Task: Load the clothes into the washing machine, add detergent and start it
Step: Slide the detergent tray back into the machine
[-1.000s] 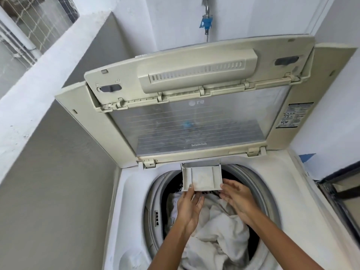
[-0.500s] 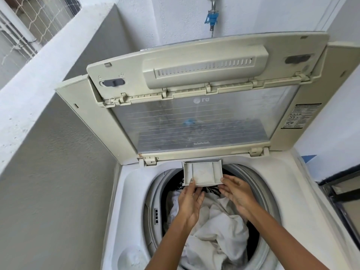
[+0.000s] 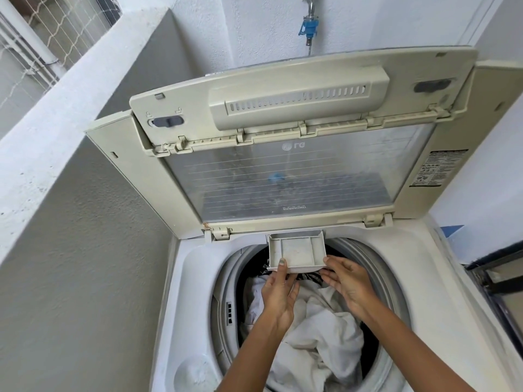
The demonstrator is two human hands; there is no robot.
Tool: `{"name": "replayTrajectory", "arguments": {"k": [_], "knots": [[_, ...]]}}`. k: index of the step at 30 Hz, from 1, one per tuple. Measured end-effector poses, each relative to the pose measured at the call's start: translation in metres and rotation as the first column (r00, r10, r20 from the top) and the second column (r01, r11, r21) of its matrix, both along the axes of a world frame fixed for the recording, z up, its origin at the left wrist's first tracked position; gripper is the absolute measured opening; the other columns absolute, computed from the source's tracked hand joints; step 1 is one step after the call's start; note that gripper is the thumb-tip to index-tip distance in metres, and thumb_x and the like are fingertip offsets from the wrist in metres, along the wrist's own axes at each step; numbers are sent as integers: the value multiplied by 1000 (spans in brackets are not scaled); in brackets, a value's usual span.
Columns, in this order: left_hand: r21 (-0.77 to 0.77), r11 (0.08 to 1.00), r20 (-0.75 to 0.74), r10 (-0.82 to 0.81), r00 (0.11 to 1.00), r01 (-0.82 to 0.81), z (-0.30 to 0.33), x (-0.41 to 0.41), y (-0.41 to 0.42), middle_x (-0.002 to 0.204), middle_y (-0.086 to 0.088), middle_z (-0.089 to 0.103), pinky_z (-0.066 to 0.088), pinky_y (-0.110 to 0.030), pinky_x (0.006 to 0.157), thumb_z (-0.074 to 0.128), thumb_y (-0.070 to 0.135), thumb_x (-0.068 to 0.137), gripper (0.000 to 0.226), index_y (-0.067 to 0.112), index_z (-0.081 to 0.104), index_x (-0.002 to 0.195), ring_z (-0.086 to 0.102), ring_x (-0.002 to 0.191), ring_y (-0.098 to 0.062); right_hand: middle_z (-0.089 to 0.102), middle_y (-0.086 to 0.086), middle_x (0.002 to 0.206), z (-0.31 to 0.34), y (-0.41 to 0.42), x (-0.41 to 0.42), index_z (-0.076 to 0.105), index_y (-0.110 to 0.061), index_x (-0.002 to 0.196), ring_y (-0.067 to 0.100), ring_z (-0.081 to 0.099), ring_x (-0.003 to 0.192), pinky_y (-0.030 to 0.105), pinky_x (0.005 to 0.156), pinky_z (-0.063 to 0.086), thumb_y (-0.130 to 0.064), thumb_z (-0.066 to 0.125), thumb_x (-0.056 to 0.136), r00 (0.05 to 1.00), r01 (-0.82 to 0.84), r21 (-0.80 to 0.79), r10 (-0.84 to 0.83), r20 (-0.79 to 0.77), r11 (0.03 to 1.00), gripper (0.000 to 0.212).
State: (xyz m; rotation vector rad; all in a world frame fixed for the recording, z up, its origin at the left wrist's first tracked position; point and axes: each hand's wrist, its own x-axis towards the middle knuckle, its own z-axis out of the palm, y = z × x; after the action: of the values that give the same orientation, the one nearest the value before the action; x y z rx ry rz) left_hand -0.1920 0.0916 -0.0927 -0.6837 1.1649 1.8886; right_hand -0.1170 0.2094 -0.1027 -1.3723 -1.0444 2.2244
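- Head view: a top-loading washing machine [image 3: 195, 267] stands with its folding lid [image 3: 285, 142] raised against the wall, and the drum [image 3: 226, 284] lies open below.
- The clothes [image 3: 314, 329], mostly white cloth with something dark toward the back, already sit inside the drum, so loading looks done.
- A small detergent drawer [image 3: 297, 251] juts out from the back rim of the opening, just under the lid hinge, and hangs over the clothes. Its tray looks bare, though a faint film of powder could be missed at this angle.
- The left hand [image 3: 278, 292] holds the drawer's front left corner, thumb lying on the top edge and fingers underneath.
- The right hand [image 3: 348, 281] touches the drawer's front right corner with its fingertips; the fingers look fairly straight, and whether they curl under the lip is hard to say.
- Step in hand, as I judge it: handling the drawer for the detergent stage; nothing shows the machine started.
- No detergent container is in view, so the next move likely calls for freeing one hand to fetch it while the drawer stays out, then pouring into the tray, sliding it home squarely, lowering the lid and starting the cycle.
- A blue tap fitting [image 3: 308, 25] hangs on the wall above the lid.
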Motion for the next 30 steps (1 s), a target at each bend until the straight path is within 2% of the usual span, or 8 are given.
{"name": "replayTrajectory", "arguments": {"k": [9, 12, 18, 24, 30], "knots": [[-14, 1000, 13, -12, 1000, 12, 2, 3, 2, 94, -4, 65, 44, -35, 101, 61, 23, 91, 16, 10, 62, 101, 61, 90, -17, 68, 13, 83, 0, 1, 3, 67, -2, 96, 20, 64, 76, 23, 66, 58, -7, 68, 84, 1000, 16, 25, -17, 23, 1000, 13], [-37, 999, 9, -19, 1000, 19, 3, 3, 4, 92, -3, 66, 48, -32, 93, 62, 24, 90, 16, 11, 62, 99, 62, 89, -16, 66, 13, 82, 2, 3, 2, 67, -2, 94, 20, 63, 76, 24, 68, 58, -8, 67, 85, 999, 10, 28, -11, 38, 1000, 11], [-77, 997, 3, 17, 1000, -17, 4, 6, 6, 93, -6, 66, 51, -30, 86, 65, 25, 88, 19, 9, 60, 97, 63, 87, -18, 65, 13, 80, 7, 3, 1, 66, -3, 88, 23, 63, 78, 27, 73, 55, -8, 67, 85, 998, 13, 28, -14, 53, 1000, 6], [-66, 997, -10, 28, 1000, -29, 4, 8, 7, 93, -6, 66, 46, -36, 100, 64, 25, 89, 23, 7, 60, 102, 63, 87, -19, 64, 11, 76, 9, 2, 1, 67, -3, 84, 22, 63, 77, 26, 70, 55, -8, 68, 84, 998, 17, 33, -19, 56, 999, 5], [-87, 996, -29, 10, 1000, -12, 2, 6, 6, 94, -7, 65, 46, -37, 101, 64, 26, 89, 33, 4, 57, 113, 61, 103, -24, 66, 13, 80, 9, 2, 0, 67, -1, 88, 22, 63, 79, 27, 71, 55, -7, 67, 84, 998, 36, 26, -37, 51, 999, 7]]}}
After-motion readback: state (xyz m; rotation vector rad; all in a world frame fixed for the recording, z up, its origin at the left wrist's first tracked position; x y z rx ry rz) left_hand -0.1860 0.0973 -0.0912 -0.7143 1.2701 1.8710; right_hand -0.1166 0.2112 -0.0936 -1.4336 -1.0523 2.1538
